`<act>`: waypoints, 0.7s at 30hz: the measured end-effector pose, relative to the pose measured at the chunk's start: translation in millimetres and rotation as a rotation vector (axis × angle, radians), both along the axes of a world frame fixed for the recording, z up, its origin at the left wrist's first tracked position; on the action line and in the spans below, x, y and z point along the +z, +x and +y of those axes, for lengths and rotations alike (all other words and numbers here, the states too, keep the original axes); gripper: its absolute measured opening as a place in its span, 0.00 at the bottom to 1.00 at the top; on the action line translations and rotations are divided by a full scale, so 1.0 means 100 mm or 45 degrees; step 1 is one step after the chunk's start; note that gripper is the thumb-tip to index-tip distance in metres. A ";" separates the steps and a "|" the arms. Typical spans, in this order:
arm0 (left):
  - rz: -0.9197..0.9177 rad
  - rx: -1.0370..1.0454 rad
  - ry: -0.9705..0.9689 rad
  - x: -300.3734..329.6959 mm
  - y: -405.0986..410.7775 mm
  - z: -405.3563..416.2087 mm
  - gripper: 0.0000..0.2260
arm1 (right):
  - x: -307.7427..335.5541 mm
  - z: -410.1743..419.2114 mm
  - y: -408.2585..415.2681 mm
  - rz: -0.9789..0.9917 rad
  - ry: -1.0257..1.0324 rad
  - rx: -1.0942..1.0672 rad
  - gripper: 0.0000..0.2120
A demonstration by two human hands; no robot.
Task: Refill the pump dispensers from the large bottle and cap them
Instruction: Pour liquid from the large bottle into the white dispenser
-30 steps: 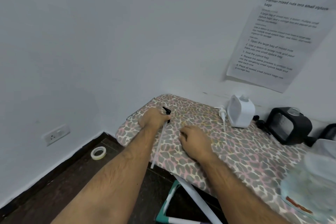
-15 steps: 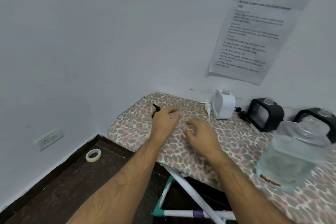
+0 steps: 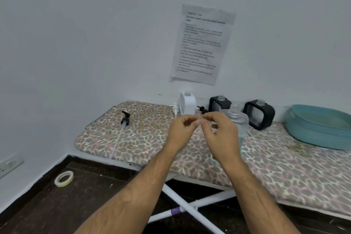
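Board: a leopard-print ironing board (image 3: 144, 138) on crossed white legs carries everything.
Back row: a white dispenser bottle (image 3: 188, 105) and two black dispenser bottles (image 3: 216, 104) (image 3: 259, 113) stand uncapped along the wall.
Loose pumps: a black pump head (image 3: 125, 118) with its long tube lies near the board's left end; a white pump head (image 3: 175, 109) lies just left of the white bottle.
Large bottle: the clear large bottle (image 3: 238, 119) stands open right behind my right hand, partly hidden by it.
Right side: a teal basket (image 3: 319, 129).
Floor: a tape roll (image 3: 64, 178).
My left hand (image 3: 180, 131): fingers curled, tips pinched toward the right; I cannot tell whether they hold anything.
My right hand (image 3: 221, 135): fingers curled, tips meeting the left's; contents unclear.
Writing: the wall sheet (image 3: 203, 43) is too blurred to read reliably.
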State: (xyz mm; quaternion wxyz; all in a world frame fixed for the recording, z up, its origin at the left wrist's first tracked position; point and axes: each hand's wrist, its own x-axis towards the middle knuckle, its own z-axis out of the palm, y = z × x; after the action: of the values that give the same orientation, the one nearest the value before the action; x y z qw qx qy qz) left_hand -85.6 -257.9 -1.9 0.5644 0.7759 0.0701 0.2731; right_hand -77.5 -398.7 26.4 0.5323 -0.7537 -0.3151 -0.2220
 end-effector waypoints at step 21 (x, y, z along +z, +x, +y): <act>0.120 -0.342 -0.156 0.03 0.23 -0.61 0.24 | -0.41 -0.91 0.64 0.704 0.254 0.344 0.24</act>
State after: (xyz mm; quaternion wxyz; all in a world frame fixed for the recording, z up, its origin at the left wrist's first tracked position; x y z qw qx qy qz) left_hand -62.5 -319.2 1.4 0.6382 0.7543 0.0087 0.1538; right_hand -13.1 -490.1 -14.5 0.6935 -0.6810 -0.2326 0.0341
